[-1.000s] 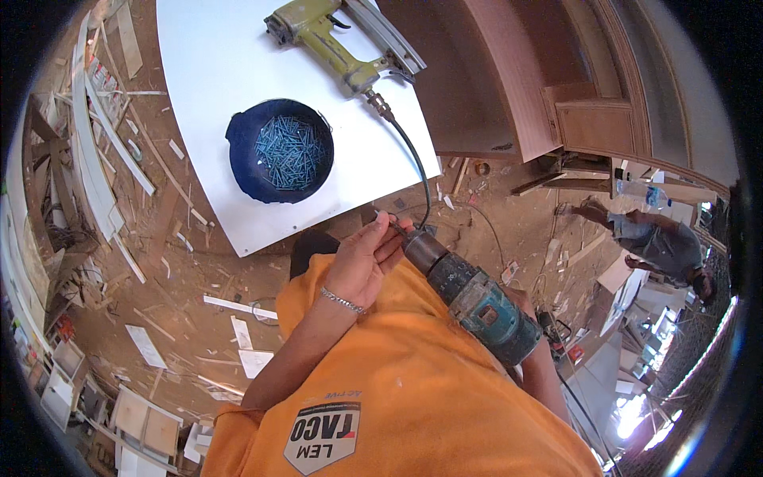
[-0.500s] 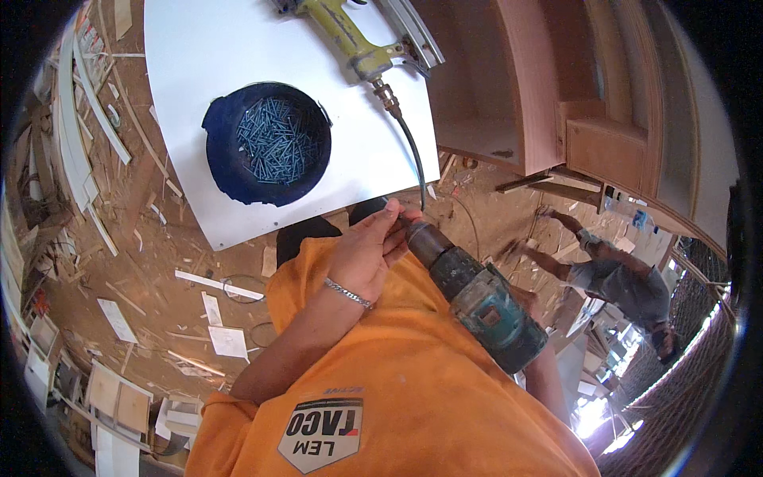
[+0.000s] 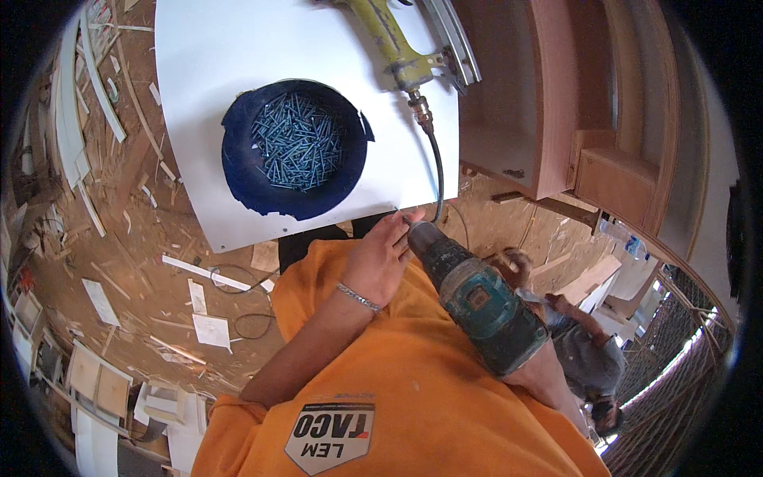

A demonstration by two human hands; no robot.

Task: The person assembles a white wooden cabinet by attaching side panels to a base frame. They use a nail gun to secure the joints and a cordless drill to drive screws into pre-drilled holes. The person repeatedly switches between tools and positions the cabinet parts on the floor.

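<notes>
A teal and black cordless drill (image 3: pixel 481 298) points up and left across my front, its chuck near the white board's front edge. My right hand (image 3: pixel 537 372) is closed on its grip, mostly hidden beneath the drill body. My left hand (image 3: pixel 383 258), with a chain bracelet on the wrist, is at the chuck, its fingers together around the thin tip there. A small thin point shows just past these fingers; whether it is a bit or a screw I cannot tell. Beyond lies a dark blue, ragged-edged bowl (image 3: pixel 246 179) with many bluish screws (image 3: pixel 298 143) in it.
The white board (image 3: pixel 191 159) bears the bowl and a yellow-green nail gun (image 3: pixel 389 48) with an air hose (image 3: pixel 439 163). A wooden cabinet (image 3: pixel 552 103) stands at right. Offcuts (image 3: pixel 211 330) litter the floor at left. Another person (image 3: pixel 588 358) bends low at right.
The board, bowl and nail gun appear shifted to the right in view. My left fingers look straighter at the drill's tip. The other person appears lower and closer to the drill.
</notes>
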